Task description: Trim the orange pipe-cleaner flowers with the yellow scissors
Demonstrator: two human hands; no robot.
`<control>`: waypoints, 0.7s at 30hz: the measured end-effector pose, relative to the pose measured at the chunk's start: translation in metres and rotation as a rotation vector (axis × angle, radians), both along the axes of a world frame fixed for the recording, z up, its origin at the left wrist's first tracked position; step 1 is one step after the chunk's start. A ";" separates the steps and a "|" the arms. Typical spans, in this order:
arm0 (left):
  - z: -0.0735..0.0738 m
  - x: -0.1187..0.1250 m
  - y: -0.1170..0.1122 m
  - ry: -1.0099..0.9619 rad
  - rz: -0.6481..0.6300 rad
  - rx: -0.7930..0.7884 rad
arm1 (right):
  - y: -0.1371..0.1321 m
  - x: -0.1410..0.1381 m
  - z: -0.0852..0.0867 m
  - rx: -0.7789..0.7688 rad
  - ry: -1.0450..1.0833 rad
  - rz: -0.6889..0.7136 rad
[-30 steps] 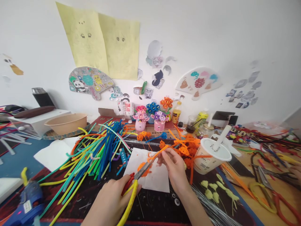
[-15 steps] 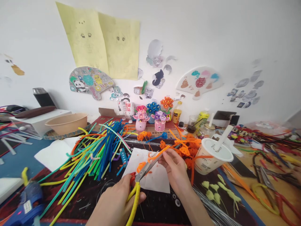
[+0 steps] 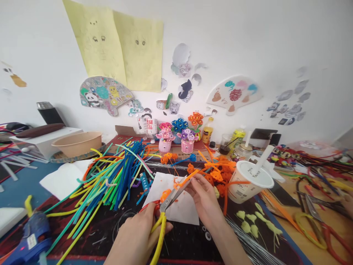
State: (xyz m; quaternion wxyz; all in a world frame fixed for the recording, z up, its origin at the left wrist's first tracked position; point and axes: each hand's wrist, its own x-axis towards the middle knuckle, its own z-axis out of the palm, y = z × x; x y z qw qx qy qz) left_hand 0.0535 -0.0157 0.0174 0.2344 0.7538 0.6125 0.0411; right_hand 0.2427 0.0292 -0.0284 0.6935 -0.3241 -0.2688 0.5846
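My left hand [image 3: 140, 232] is closed around the handles of a pair of scissors [image 3: 171, 197], one handle wrapped in yellow and the other red. The blades point up and to the right, alongside an orange pipe cleaner [image 3: 188, 178]. That pipe cleaner is pinched near its upper end by the fingertips of my right hand [image 3: 203, 197]. Whether the blades touch it is hard to make out. Below both hands lies a white sheet of paper [image 3: 187, 217] sprinkled with orange fuzz. Beside the blades, an orange fuzzy piece [image 3: 166, 194] sits over the paper.
A heap of coloured pipe cleaners [image 3: 121, 184] spreads to the left, near a blue glue gun [image 3: 35, 235]. Orange pipe-cleaner flowers [image 3: 220, 171] and a lidded paper cup [image 3: 239, 187] stand right. Thin wires [image 3: 248, 243] and more scissors [image 3: 317, 217] lie farther right, near another person's hand [image 3: 348, 204].
My left hand has shifted slightly right, and more of the red scissor handle shows. My right hand keeps its pinch on the orange pipe cleaner. The whole view has moved a little.
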 end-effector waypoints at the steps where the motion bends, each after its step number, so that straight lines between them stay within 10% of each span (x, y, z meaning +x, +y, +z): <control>1: 0.000 0.000 0.000 0.000 0.001 0.002 | 0.000 0.000 0.000 0.002 0.002 -0.003; 21: -0.003 -0.002 0.000 0.020 -0.037 0.046 | 0.002 0.000 -0.003 0.048 -0.009 -0.037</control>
